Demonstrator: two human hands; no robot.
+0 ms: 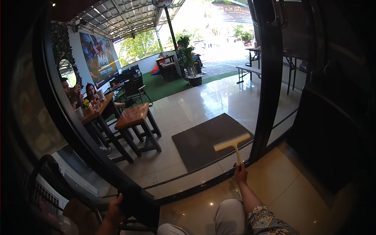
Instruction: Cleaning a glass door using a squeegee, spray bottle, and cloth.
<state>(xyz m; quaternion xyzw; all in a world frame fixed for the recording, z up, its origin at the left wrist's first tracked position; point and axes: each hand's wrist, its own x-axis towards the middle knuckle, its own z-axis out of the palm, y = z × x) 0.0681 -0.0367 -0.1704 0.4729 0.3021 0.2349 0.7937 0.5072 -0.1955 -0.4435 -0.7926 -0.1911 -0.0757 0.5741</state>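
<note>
My right hand is closed round the handle of a pale window squeegee. Its wide blade points up and away from me, in front of the glass door's dark frame. At lower left, my left hand is in shadow, its fingers against a dark object by the foot of the door frame; what exactly it grips is hard to make out. Beyond the threshold lies a brown doormat on pale tiles.
A wooden stool and a wooden table stand outside at left, with two people seated there. Farther off are a potted plant and a white bench. A black chair is close at my left.
</note>
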